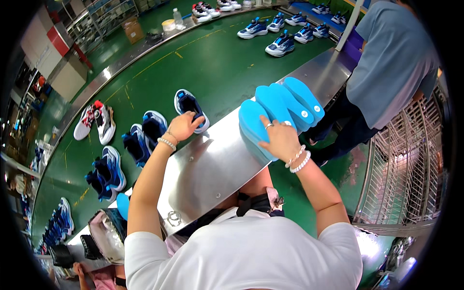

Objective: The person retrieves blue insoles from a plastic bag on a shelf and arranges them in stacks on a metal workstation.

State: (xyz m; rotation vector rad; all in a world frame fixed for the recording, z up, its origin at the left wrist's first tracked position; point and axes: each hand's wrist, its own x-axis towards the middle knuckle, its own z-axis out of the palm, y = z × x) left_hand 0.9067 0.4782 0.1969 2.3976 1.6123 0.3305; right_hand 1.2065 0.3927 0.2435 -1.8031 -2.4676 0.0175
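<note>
A navy and white sneaker sits at the near edge of the green surface, beside the metal ledge. My left hand is at its collar, fingers closed on the rim; part of the grip is hidden. On the ledge to the right lie stacks of bright blue insoles, with small round white labels on some heels. My right hand rests on the nearest stack, its thumb and fingers spread over the top insole. Beaded bracelets circle both wrists, and a ring is on a right finger.
Left of the sneaker stand more navy sneakers and a white-and-red pair. Several navy pairs stand at the far right. A person in a grey-blue shirt is close on my right, near a wire rack. The metal ledge runs before me.
</note>
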